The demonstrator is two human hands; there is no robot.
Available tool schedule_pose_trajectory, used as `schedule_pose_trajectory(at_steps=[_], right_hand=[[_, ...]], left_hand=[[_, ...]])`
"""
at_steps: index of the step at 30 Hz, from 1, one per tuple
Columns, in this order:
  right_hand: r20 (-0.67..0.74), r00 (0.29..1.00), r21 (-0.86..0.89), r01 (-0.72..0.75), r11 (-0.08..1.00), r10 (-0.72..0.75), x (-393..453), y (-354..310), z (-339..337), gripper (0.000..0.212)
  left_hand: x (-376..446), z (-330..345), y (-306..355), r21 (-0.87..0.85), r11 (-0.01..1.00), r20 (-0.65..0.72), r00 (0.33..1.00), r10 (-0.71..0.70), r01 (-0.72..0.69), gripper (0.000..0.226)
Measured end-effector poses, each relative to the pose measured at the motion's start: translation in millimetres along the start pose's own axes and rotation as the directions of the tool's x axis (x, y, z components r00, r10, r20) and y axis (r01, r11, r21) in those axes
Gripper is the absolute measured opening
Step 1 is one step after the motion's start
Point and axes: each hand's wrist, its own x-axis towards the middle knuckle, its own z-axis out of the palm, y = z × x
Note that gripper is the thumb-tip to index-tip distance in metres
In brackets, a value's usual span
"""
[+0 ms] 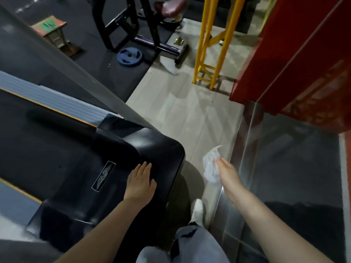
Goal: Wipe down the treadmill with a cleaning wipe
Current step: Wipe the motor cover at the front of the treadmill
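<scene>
The treadmill (155, 149) fills the lower left, with its glossy black motor cover nearest me and the dark belt (47, 133) beyond it. My left hand (140, 181) rests flat on the cover near its right edge, fingers straight. A white cleaning wipe (210, 166) hangs crumpled in the air to the right of the treadmill, over the tiled floor. My right hand (227, 172) holds the wipe, clear of the machine.
A grey treadmill upright (79, 73) slants across the left. A glass or metal partition (247, 149) and a red wall (303, 63) close the right side. A yellow frame (209, 54), a blue weight plate (129, 56) and a black bench frame (133, 31) stand ahead.
</scene>
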Motion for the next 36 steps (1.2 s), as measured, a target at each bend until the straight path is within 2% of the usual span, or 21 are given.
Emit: schedule_pose_trajectory(at_steps=[4,9,12,17,21,26,28,31,33,36], right_hand=[[0.109,0.993,-0.126,0.055,0.991,-0.041,53.0,-50.3,-3.6,0.03],[0.255,0.964,-0.228,0.139,0.964,-0.079,106.8,-103.7,26.8,0.024],[0.348,0.931,-0.283,0.214,0.935,-0.108,130.1,-133.5,58.1,0.028],[0.472,0.876,-0.349,0.289,0.891,-0.1,162.6,-173.2,107.9,0.031],[0.572,0.815,-0.36,0.348,0.866,-0.09,181.9,-201.8,145.4,0.03],[0.672,0.74,-0.408,0.393,0.824,-0.021,208.1,-230.4,190.5,0.031],[0.717,0.697,-0.441,0.441,0.782,0.012,218.3,-239.6,208.0,0.035],[0.785,0.616,-0.461,0.513,0.724,0.064,228.9,-261.3,231.9,0.034],[0.831,0.544,-0.472,0.577,0.667,0.118,238.6,-277.2,246.7,0.035],[0.863,0.458,-0.493,0.666,0.559,0.215,256.0,-296.8,266.7,0.036]], left_hand=[[29.4,-6.3,29.8,-0.058,0.994,-0.063,0.993,-0.097,0.094,0.061],[51.9,-7.2,32.0,-0.158,0.961,-0.119,0.962,-0.248,0.228,0.057],[62.4,-9.4,27.0,-0.206,0.912,-0.07,0.924,-0.376,0.355,0.058],[88.8,-22.8,16.7,-0.271,0.832,-0.043,0.857,-0.514,0.485,0.059],[111.8,-41.5,7.5,-0.293,0.779,-0.048,0.805,-0.591,0.554,0.062],[133.5,-64.8,5.3,-0.414,0.675,-0.07,0.718,-0.692,0.611,0.077],[139.1,-70.6,8.4,-0.451,0.634,-0.082,0.678,-0.73,0.628,0.079],[145.5,-77.8,15.0,-0.509,0.548,-0.108,0.582,-0.806,0.664,0.08],[150.9,-83.5,27.2,-0.565,0.477,-0.124,0.502,-0.856,0.673,0.071],[162.3,-92.2,55.3,-0.676,0.295,-0.077,0.334,-0.939,0.675,0.05]])
